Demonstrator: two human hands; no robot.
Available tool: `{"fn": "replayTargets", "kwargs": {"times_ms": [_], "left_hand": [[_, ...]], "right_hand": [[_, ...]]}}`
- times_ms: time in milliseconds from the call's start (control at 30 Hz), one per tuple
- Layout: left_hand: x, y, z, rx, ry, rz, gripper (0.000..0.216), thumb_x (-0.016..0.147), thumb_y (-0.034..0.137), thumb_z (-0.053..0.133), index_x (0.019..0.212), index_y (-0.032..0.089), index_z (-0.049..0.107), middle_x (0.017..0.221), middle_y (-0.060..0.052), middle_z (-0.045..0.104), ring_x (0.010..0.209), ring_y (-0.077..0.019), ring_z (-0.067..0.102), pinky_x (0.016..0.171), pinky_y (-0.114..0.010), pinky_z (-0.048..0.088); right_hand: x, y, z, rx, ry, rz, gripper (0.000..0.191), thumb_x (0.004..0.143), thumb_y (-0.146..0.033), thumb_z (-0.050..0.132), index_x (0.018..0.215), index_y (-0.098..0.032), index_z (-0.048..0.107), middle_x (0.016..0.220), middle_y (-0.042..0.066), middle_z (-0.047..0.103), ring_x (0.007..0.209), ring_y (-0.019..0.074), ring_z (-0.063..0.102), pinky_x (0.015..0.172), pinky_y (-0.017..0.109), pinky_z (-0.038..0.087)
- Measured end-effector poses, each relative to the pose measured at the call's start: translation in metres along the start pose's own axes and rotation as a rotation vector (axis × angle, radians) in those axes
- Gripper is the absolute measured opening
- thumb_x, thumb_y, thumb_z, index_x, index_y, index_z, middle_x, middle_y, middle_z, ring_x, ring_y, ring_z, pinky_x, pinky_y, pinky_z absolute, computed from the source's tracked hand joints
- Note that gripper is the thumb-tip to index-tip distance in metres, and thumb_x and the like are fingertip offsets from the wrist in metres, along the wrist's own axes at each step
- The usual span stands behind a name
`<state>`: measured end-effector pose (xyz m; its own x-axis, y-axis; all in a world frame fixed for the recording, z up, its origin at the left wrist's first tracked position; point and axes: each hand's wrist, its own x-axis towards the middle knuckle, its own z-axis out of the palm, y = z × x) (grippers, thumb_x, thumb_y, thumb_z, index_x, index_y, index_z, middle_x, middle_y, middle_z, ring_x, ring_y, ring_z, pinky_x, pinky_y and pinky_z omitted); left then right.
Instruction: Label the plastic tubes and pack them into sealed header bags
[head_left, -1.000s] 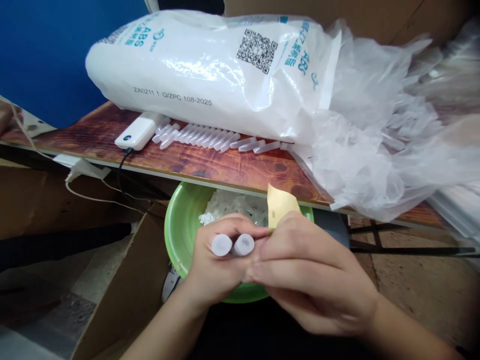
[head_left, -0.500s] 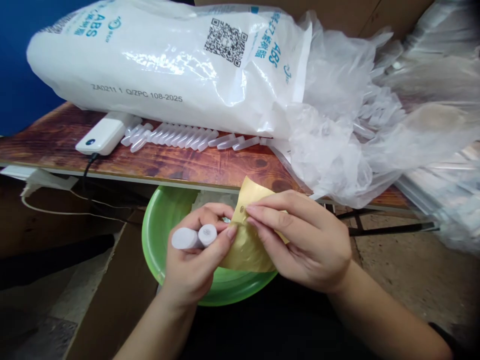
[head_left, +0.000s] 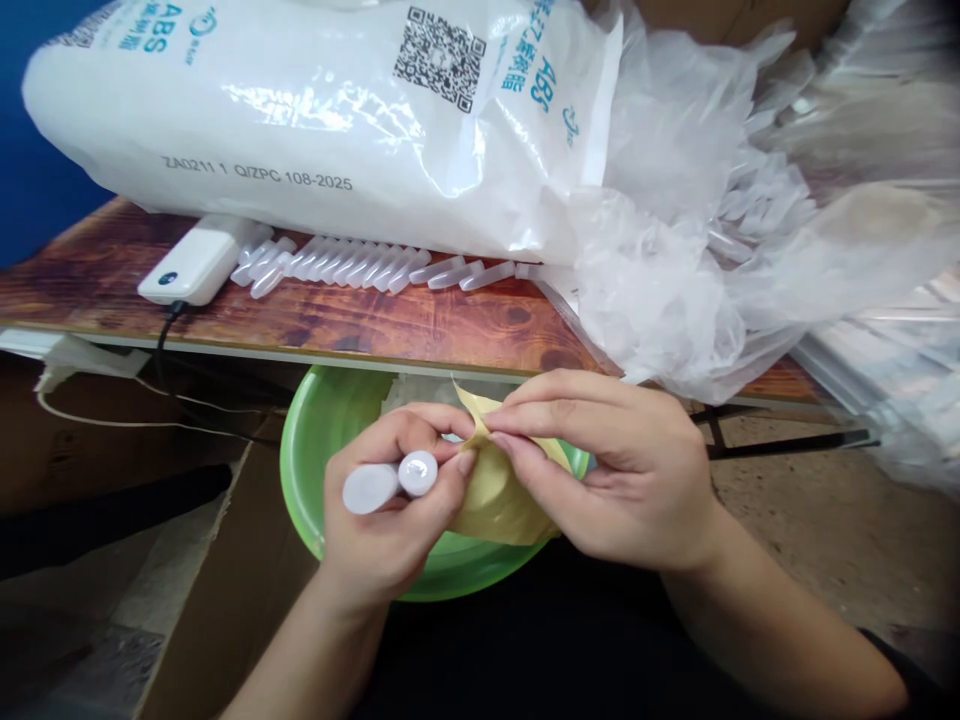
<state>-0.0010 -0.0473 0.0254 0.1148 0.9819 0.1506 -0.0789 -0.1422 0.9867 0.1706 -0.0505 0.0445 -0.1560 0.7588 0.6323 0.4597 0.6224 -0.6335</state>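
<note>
My left hand (head_left: 390,510) is closed around two white capped tubes (head_left: 390,480), whose round ends point toward the camera. Its thumb and forefinger also pinch the edge of a yellow backing sheet (head_left: 495,490). My right hand (head_left: 615,470) pinches the same sheet from the right, fingertips meeting those of the left hand. Both hands hover over a green bowl (head_left: 315,450) holding small white plastic pieces, just below the table edge.
A wooden table (head_left: 337,320) carries a big white ABS sack (head_left: 300,120), a row of clear tubes (head_left: 360,265), a white power bank (head_left: 187,270) with a cable, and crumpled clear plastic bags (head_left: 712,220). A cardboard box (head_left: 225,600) stands at lower left.
The view has shifted a little to the right. My right fingers have slid to the sheet's top corner, and the sheet is more folded between both hands.
</note>
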Motion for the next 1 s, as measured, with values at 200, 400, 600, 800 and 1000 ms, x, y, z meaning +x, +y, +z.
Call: {"fn": "replayTargets", "kwargs": {"times_ms": [200, 400, 600, 800, 1000], "left_hand": [[0.001, 0.000, 0.002, 0.039, 0.025, 0.014, 0.014, 0.070, 0.011, 0.074, 0.065, 0.020, 0.065, 0.081, -0.002, 0.066, 0.073, -0.0147, 0.062, 0.064, -0.026, 0.048], [0.001, -0.005, -0.003, 0.027, -0.046, 0.020, 0.014, 0.074, 0.008, 0.071, 0.069, 0.018, 0.063, 0.084, -0.003, 0.065, 0.074, -0.0141, 0.061, 0.064, -0.026, 0.046], [-0.002, -0.012, -0.010, 0.052, -0.133, 0.048, 0.013, 0.078, 0.008, 0.068, 0.075, 0.018, 0.060, 0.090, -0.002, 0.064, 0.078, -0.0137, 0.060, 0.067, -0.027, 0.046], [-0.001, -0.010, -0.010, 0.010, -0.158, 0.015, 0.014, 0.080, 0.009, 0.067, 0.073, 0.018, 0.058, 0.088, -0.001, 0.063, 0.078, -0.0117, 0.059, 0.068, -0.025, 0.045], [0.000, -0.012, -0.010, -0.052, -0.165, 0.007, 0.013, 0.080, 0.010, 0.067, 0.072, 0.018, 0.059, 0.087, -0.001, 0.062, 0.078, -0.0114, 0.058, 0.069, -0.024, 0.045]], "right_hand": [[-0.001, 0.002, -0.001, -0.018, -0.014, -0.044, 0.014, 0.079, -0.008, 0.061, 0.086, -0.015, 0.071, 0.085, 0.005, 0.071, 0.078, 0.0111, 0.066, 0.072, 0.022, 0.057], [0.003, 0.005, -0.004, 0.025, -0.090, -0.080, 0.012, 0.078, -0.007, 0.060, 0.073, -0.015, 0.067, 0.076, 0.004, 0.069, 0.072, 0.0106, 0.062, 0.066, 0.023, 0.054], [0.004, 0.006, -0.004, 0.039, -0.141, -0.084, 0.011, 0.078, -0.005, 0.060, 0.072, -0.012, 0.066, 0.078, 0.007, 0.069, 0.072, 0.0111, 0.061, 0.066, 0.023, 0.052], [0.003, 0.008, 0.000, 0.074, -0.083, 0.010, 0.012, 0.074, -0.005, 0.061, 0.071, -0.016, 0.066, 0.074, 0.003, 0.068, 0.068, 0.0095, 0.061, 0.063, 0.021, 0.052], [0.004, 0.012, 0.000, 0.169, -0.089, 0.067, 0.011, 0.076, -0.008, 0.063, 0.079, -0.017, 0.069, 0.076, 0.003, 0.069, 0.067, 0.0100, 0.064, 0.061, 0.021, 0.054]]}}
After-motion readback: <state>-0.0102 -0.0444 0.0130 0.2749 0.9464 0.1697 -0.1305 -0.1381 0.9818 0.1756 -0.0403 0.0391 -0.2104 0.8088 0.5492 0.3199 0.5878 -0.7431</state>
